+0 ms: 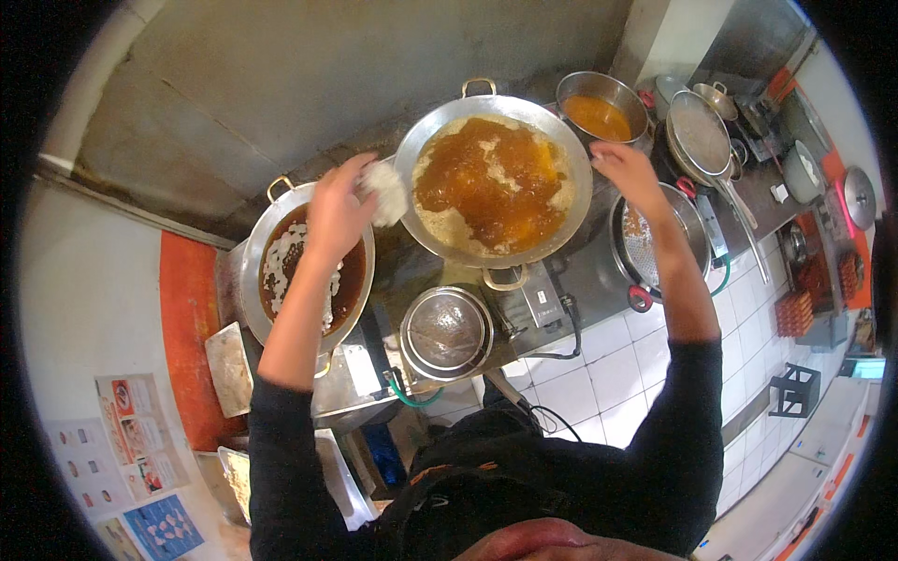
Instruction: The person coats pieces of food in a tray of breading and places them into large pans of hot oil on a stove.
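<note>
My left hand (339, 203) grips a pale, flour-coated piece of food (384, 194), blurred, between the two large metal pans and close to the middle pan's left rim. Bubbling brown oil with pale foam fills that middle wok-like pan (449, 247). Under my left forearm, the left pan (252, 308) holds darker oil with whitish foam. Over the right rim of the middle pan, my right hand (621, 166) is raised with its fingers bent close together; nothing clearly shows in it, and whether its fingers meet is unclear.
A round wire strainer (446, 328) rests on a bowl at the counter's front. At right stand a perforated metal colander (640, 242), a pot of orange-brown liquid (602, 84) and a long-handled strainer (699, 133). A gas stove (537, 298) with a hose is below the middle pan.
</note>
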Demonstrator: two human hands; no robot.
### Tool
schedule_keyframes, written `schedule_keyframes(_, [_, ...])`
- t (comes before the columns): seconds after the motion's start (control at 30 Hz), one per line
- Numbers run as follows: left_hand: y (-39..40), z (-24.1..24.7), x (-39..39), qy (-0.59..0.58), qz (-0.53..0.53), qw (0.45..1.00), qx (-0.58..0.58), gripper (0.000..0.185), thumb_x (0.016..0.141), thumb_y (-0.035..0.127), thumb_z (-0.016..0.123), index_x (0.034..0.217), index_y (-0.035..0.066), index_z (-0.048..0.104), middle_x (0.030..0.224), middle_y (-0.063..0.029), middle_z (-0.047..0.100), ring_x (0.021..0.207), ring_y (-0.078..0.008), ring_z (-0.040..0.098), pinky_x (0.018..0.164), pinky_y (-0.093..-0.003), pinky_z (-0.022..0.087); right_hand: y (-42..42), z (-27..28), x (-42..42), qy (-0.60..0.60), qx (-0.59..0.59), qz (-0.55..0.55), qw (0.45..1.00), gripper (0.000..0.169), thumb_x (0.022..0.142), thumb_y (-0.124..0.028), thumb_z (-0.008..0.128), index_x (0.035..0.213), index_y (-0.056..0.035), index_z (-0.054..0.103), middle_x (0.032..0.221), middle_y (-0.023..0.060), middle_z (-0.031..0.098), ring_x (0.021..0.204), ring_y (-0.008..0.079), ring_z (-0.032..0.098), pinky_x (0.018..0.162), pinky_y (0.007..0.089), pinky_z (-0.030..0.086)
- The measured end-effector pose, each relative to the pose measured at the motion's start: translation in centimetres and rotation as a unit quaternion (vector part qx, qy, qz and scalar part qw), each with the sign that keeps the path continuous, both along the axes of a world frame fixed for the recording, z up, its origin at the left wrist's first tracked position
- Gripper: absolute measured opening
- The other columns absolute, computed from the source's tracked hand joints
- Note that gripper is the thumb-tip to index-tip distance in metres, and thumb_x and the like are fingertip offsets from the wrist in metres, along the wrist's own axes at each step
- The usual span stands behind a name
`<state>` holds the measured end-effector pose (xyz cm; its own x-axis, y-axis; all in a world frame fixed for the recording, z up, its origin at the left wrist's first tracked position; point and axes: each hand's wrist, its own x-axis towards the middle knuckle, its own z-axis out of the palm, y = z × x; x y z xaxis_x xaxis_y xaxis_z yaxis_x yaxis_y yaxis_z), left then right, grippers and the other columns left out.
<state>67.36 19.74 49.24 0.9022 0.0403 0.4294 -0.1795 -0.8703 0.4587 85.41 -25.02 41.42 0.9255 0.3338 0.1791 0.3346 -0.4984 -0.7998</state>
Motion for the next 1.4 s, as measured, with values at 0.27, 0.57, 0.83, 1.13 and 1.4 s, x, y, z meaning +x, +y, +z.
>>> schedule_keyframes(0.27, [-2.7,-11.8,16.4,0.048,0.004,0.996,0.078,0.041,0.077,0.011,0.068,0.118,0.015,0.065,0.105,-0.0144,0.070,0.099,-0.0360,0.066,0.089,-0.0464,0.052,-12.9,3.0,-20.2,0.153,0.009,-0.118,0.981,0.028,0.095,-0.018,0.068,0.115,0.0013,0.069,0.094,0.0021,0.069,0.088,0.0080,0.060,0.080,0.0262,0.048])
schedule_keyframes(0.57, [-4.1,-17.8,25.3,0.174,0.000,0.957,0.231,0.042,0.083,0.009,0.064,0.122,0.024,0.067,0.111,-0.0086,0.071,0.115,-0.0329,0.060,0.094,-0.0497,0.049,-20.9,0.2,-37.4,0.212,0.033,-0.313,0.925,0.031,0.087,-0.010,0.065,0.114,0.0040,0.069,0.100,0.0101,0.073,0.082,0.0128,0.063,0.075,0.0281,0.051])
schedule_keyframes(0.83, [-7.1,-10.3,19.8,0.021,-0.084,0.992,0.088,0.046,0.083,0.010,0.072,0.128,0.014,0.065,0.125,-0.0099,0.063,0.113,-0.0322,0.061,0.098,-0.0445,0.050,-18.0,3.3,-36.7,0.188,0.004,-0.285,0.940,0.030,0.095,-0.015,0.062,0.119,0.0030,0.066,0.104,0.0083,0.072,0.087,0.0139,0.065,0.078,0.0284,0.051])
schedule_keyframes(1.13, [-0.1,-3.8,-20.3,-0.069,-0.024,0.970,-0.232,0.034,0.085,-0.001,0.065,0.119,0.004,0.067,0.116,-0.0123,0.066,0.094,-0.0231,0.065,0.082,-0.0336,0.054,5.6,4.9,-28.2,0.186,0.176,0.012,0.966,0.031,0.092,-0.008,0.068,0.121,0.0012,0.066,0.112,0.0082,0.071,0.097,0.0115,0.062,0.089,0.0269,0.047])
schedule_keyframes(1.4, [1.3,-4.6,-58.8,-0.127,0.378,0.896,-0.195,0.037,0.079,-0.007,0.060,0.113,0.005,0.068,0.112,-0.0133,0.066,0.100,-0.0297,0.064,0.087,-0.0381,0.053,34.2,5.6,-46.1,0.289,0.057,0.442,0.847,0.030,0.091,-0.008,0.067,0.119,0.0011,0.067,0.113,0.0094,0.071,0.098,0.0145,0.064,0.089,0.0282,0.049])
